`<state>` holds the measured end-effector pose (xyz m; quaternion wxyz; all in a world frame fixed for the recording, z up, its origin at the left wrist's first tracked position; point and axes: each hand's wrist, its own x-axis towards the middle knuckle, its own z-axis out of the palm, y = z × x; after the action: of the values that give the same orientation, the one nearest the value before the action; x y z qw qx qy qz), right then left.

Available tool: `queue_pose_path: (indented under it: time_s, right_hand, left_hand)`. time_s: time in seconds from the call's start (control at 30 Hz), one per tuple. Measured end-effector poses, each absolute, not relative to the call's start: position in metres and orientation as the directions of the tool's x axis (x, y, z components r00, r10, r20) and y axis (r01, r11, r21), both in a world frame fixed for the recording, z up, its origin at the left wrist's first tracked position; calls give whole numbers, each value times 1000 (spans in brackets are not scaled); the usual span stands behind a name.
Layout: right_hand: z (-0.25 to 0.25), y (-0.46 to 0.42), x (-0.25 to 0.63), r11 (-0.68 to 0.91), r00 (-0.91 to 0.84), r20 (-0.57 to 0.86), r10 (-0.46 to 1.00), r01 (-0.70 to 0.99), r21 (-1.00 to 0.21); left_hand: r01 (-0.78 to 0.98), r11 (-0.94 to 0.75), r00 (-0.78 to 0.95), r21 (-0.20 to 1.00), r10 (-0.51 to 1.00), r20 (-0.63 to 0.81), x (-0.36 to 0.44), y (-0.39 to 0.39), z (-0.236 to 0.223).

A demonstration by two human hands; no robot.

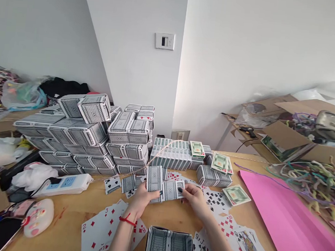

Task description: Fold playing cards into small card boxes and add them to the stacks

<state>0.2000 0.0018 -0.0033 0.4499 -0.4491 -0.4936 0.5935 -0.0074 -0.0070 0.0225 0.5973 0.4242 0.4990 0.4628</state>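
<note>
My left hand (142, 199), with a red string on its wrist, is closed on an upright playing card piece (154, 178) showing its grey patterned back. In my right hand (193, 198), dark-nailed fingers pinch a second patterned card piece (170, 191), which lies sideways. The two pieces meet or overlap between my hands; whether they are joined I cannot tell. Just below my forearms stands an open box made of cards (171, 232). Loose face-up cards (98, 229) lie left of it, and more loose cards (218, 199) are to the right.
Stacked card-built blocks (93, 112) rise at the left back, beside a second stack (130, 128). Behind my hands is a row of packed card decks (171, 153). A white power strip (70, 183) lies left; pink paper (288, 228) and tangled yarn (321, 187) lie right.
</note>
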Motion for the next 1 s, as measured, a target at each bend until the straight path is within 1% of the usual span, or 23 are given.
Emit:
queue_pose_path:
  time_s: [0.07,0.27,0.47,0.67,0.9,1.0]
  right_hand:
    - [-3,1,199,-97,-215,-84,973,-51,-994]
    - [-4,0,195,-162,-197,-157,968,-13,-987]
    - [-5,2,200,-147,-156,-143,977,-14,-989]
    - [-3,3,204,-140,-151,-136,979,-21,-990]
    - [-1,2,202,-125,-174,-115,978,-48,-991]
    - [-1,2,202,-116,-174,-104,979,-58,-992]
  left_hand:
    - [-112,206,64,972,978,-199,-6,-7,21]
    - [-137,173,36,975,985,-169,-4,-8,17]
    - [-180,191,54,965,981,-184,-8,-7,18]
    - [-199,218,25,955,976,-217,-9,-7,21]
    - [-188,195,46,963,981,-189,-5,-7,20]
    - [-185,167,29,969,986,-164,-6,-5,17]
